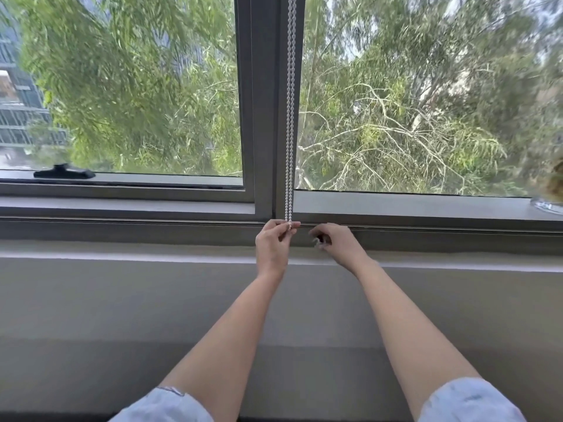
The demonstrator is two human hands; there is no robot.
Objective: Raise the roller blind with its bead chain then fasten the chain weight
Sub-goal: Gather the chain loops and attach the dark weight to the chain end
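A white bead chain point(290, 117) hangs straight down along the grey centre mullion point(262, 102) of the window, both strands side by side. My left hand point(274, 245) pinches the chain's bottom end at the lower frame rail. My right hand point(338, 242) is a little to the right of it, fingers curled around a small dark and white piece, possibly the chain weight; it is blurred. The blind fabric is out of view and both panes are uncovered.
A black window handle point(64, 172) lies on the left sash's lower frame. The grey sill ledge point(152, 254) runs across below my hands. A glass object point(548, 205) sits at the right edge of the sill. Trees fill the view outside.
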